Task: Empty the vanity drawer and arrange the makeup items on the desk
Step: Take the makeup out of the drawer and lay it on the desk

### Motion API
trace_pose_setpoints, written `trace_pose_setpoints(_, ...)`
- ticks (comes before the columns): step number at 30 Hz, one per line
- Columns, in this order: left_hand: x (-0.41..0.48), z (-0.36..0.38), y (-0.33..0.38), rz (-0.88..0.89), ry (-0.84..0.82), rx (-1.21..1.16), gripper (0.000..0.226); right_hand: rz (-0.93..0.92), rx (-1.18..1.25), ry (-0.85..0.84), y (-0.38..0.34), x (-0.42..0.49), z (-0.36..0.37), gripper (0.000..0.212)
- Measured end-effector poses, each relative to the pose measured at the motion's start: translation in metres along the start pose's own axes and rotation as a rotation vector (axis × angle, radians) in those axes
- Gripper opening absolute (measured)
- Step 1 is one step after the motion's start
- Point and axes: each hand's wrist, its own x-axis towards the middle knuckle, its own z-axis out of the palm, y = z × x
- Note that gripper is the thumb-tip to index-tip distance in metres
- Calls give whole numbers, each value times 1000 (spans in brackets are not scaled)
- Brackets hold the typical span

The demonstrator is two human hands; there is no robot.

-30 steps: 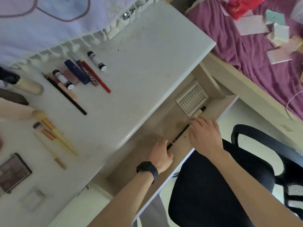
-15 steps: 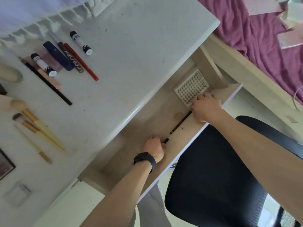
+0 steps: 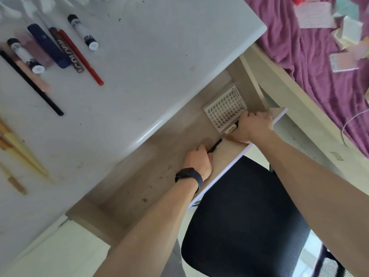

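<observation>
Soft, even daylight fills the view, bright on the white table [image 3: 159,56], with a thin streak of glare along its rounded front edge. Shadows are faint; the drawer [image 3: 151,176] floor darkens slightly under that edge. The brushes [image 3: 18,144] at the left margin are smeared by blur, and the papers [image 3: 313,15] at the top right are soft. Straight lines bend mildly near the corners.

"What sort of room is this?"

"A bedroom, in somebody's home. There's a bed [image 3: 289,92] right beside the desk [image 3: 159,56], with a rumpled purple sheet [image 3: 311,62] and papers [image 3: 313,15] strewn over it."

"And the desk?"

"It serves as a vanity. Makeup [image 3: 48,47] lies in rows on top, pencils and tubes, with brushes [image 3: 22,154] further along. A drawer [image 3: 139,186] stands open beneath it, and a black chair [image 3: 249,216] sits close by."
</observation>
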Motion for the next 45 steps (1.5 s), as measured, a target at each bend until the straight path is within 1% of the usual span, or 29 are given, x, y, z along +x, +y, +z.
trace_pose_setpoints(2,3,-2,-5,-25,-57,40,32,-4,-3,2,-4,1,-1,116)
trace_pose_setpoints(4,1,-7,-8,-32,-82,75,34,1,-11,16,-8,2,1,114)
trace_pose_setpoints(6,-3,-13,-8,-41,-103,88,33,0,-15,54,-11,3,4,106)
trace_pose_setpoints(9,-9,-25,-9,-57,-155,102,28,-16,37,119,-12,4,7,87)
trace_pose_setpoints(10,-13,-31,-8,-54,-166,103,27,-20,56,124,-12,3,6,85)
trace_pose_setpoints(12,-21,-43,-7,-39,-160,74,27,-27,82,108,-11,-4,-1,87)
trace_pose_setpoints(14,-33,-57,-4,-22,-121,-11,23,-44,137,91,-9,-17,-8,86)
trace_pose_setpoints(16,-49,-75,1,-24,-89,-163,18,-85,297,120,-6,-38,-14,79)
trace_pose_setpoints(17,-59,-85,5,-33,-86,-261,15,-109,448,136,-6,-51,-16,78)
trace_pose_setpoints(19,-81,-107,10,-61,-82,-451,14,-160,774,159,-8,-84,-19,83)
trace_pose_setpoints(20,-92,-118,11,-69,-75,-525,14,-187,896,179,-11,-102,-22,85)
trace_pose_setpoints(22,-113,-143,9,-65,-21,-640,16,-244,1060,228,-22,-136,-27,81)
trace_pose_setpoints(23,-121,-158,7,-60,36,-681,15,-279,1126,248,-29,-148,-31,78)
trace_pose_setpoints(26,-131,-205,-9,-85,291,-782,10,-402,1230,263,-61,-171,-48,71)
trace_pose_setpoints(28,-127,-239,-24,-128,459,-788,11,-455,1258,305,-88,-174,-64,63)
trace_pose_setpoints(30,-117,-269,-44,-196,609,-760,10,-501,1251,357,-113,-170,-82,57)
trace_pose_setpoints(33,-100,-306,-75,-308,769,-729,11,-606,1141,324,-139,-155,-112,76)
trace_pose_setpoints(35,-95,-323,-89,-368,823,-666,15,-642,1038,341,-154,-141,-136,80)
trace_pose_setpoints(36,-94,-330,-93,-394,844,-605,20,-652,992,360,-163,-134,-148,80)
trace_pose_setpoints(38,-88,-335,-101,-428,847,-510,29,-658,897,375,-178,-121,-171,81)
trace_pose_setpoints(41,-80,-332,-108,-444,817,-489,32,-640,741,387,-194,-104,-197,86)
trace_pose_setpoints(44,-85,-331,-98,-430,808,-362,41,-606,625,413,-206,-95,-211,94)
trace_pose_setpoints(45,-88,-328,-96,-412,810,-346,47,-607,605,412,-209,-93,-213,97)
